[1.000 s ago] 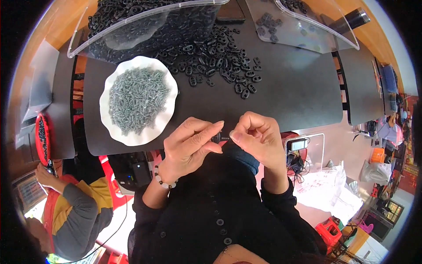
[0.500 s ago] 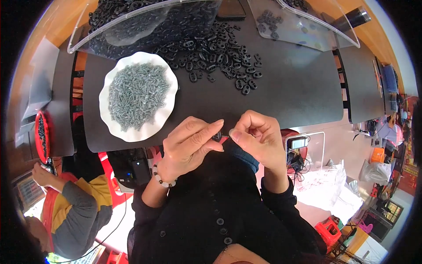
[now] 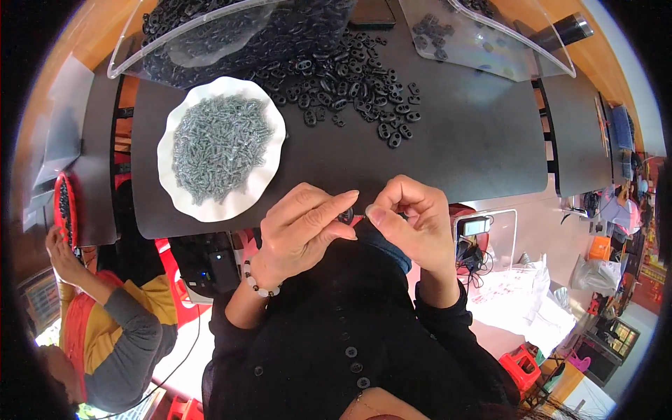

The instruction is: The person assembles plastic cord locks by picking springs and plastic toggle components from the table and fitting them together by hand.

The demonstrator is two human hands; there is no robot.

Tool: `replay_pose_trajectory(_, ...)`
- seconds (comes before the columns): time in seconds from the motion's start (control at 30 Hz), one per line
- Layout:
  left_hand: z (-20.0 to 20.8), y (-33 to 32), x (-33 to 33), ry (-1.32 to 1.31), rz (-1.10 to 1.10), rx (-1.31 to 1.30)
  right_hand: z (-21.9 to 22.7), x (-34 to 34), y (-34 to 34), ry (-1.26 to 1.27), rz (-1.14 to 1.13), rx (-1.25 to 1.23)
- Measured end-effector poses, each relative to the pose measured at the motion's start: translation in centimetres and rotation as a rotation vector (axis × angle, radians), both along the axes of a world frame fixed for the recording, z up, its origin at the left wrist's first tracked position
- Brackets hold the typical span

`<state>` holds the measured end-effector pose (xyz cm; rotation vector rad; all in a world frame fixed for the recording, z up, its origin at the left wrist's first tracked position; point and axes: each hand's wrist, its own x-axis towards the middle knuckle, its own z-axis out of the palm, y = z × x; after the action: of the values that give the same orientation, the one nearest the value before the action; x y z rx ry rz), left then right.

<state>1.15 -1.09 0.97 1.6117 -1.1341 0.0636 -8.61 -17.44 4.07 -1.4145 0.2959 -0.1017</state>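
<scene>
Just beyond the table's near edge, my left hand (image 3: 308,225) pinches a small black plastic cord-lock part (image 3: 346,215), mostly hidden by the fingers. My right hand (image 3: 414,220) is closed beside it, thumb and forefinger holding the end of a thin metal spring (image 3: 360,216) that reaches toward the black part. A white scalloped dish (image 3: 168,175) on the left of the dark table holds a heap of small metal springs (image 3: 220,147). Farther back lies a loose pile of black two-holed cord-lock parts (image 3: 343,87).
A clear plastic bin (image 3: 231,49) full of black parts stands at the back left. Another clear bin (image 3: 490,56) with fewer parts is at the back right. At the left, a co-worker (image 3: 119,329) reaches to a red tray (image 3: 65,210).
My hands keep nearly the same pose, with the spring still between them. The co-worker's hand at the left has moved up to the red tray.
</scene>
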Motion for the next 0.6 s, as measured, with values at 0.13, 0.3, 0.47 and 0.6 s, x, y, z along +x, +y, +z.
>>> replay_pose_trajectory(0.13, -0.19, 0.05, 0.04, -0.015, 0.006, -0.007, 0.07, 0.05, 0.14, 0.002, -0.006, -0.019)
replay_pose_trajectory(0.3, 0.06, 0.25, -0.23, 0.057, 0.014, -0.003, -0.17, -0.13, 0.19, -0.008, -0.022, -0.015)
replay_pose_trajectory(0.47, -0.01, 0.4, -0.32, 0.117, 0.017, 0.003, 0.09, -0.18, 0.25, -0.011, -0.045, 0.031)
replay_pose_trajectory(0.6, -0.25, 0.3, -0.22, 0.073, 0.005, -0.013, 0.16, -0.06, 0.29, -0.01, -0.035, 0.027)
